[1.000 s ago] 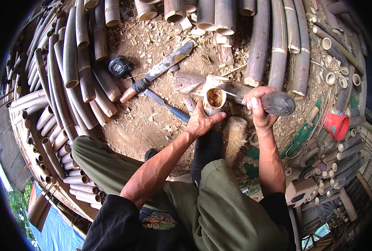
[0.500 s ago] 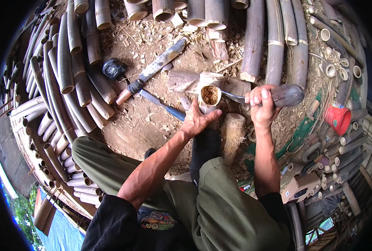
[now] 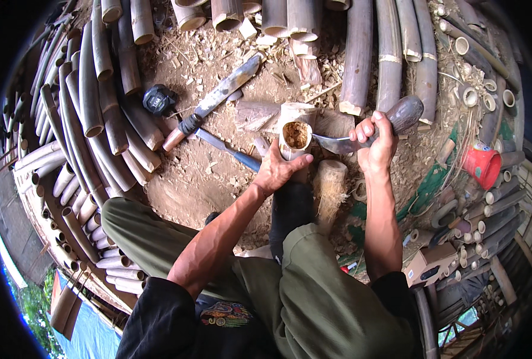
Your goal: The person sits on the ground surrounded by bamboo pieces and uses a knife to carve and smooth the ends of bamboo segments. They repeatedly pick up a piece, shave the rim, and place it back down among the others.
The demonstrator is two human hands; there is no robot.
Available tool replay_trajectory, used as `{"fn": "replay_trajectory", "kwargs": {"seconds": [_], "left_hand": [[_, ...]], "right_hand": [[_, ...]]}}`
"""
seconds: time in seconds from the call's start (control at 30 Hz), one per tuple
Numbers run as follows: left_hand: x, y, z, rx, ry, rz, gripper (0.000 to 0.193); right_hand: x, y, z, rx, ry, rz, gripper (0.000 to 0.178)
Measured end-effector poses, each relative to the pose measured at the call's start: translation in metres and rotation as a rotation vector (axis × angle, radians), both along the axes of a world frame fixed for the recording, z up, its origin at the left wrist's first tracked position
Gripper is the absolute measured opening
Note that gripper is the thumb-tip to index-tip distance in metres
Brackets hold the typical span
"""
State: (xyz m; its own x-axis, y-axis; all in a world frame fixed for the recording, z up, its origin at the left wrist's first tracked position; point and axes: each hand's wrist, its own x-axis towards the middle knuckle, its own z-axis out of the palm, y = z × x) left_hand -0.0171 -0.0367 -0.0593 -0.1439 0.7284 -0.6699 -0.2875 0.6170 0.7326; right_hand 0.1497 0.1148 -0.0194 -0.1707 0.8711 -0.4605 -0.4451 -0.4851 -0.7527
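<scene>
My left hand (image 3: 281,169) grips the side of a short upright bamboo tube (image 3: 295,134), whose open end faces up. My right hand (image 3: 375,143) is closed around the dark wooden handle of a curved-blade knife (image 3: 362,131). The blade's tip rests on the tube's rim. The tube stands on a wooden chopping block (image 3: 330,185) area between my knees, partly hidden by my hand. My legs in olive trousers fill the lower middle of the view.
A machete (image 3: 215,100) and a blue-handled blade (image 3: 227,149) lie on the dirt, next to a black tape measure (image 3: 159,99). Long bamboo poles (image 3: 92,119) ring the ground on the left and top. A red cup (image 3: 482,165) and cut bamboo rings lie right.
My right hand has shifted the knife slightly, blade still at the tube's rim. The left hand keeps its grip on the tube. The view has tilted a little.
</scene>
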Motion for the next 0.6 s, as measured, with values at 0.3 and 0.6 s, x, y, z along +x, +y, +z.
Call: {"fn": "replay_trajectory", "kwargs": {"seconds": [0.3,0.6], "left_hand": [[-0.024,-0.003,-0.002,0.082,-0.371,-0.002,0.088],[-0.026,0.002,0.006,0.003,-0.306,-0.069,0.091]], "right_hand": [[-0.005,-0.075,0.055,1.179,-0.332,0.703,0.02],[-0.013,-0.095,0.053,1.204,-0.367,0.905,0.024]]}}
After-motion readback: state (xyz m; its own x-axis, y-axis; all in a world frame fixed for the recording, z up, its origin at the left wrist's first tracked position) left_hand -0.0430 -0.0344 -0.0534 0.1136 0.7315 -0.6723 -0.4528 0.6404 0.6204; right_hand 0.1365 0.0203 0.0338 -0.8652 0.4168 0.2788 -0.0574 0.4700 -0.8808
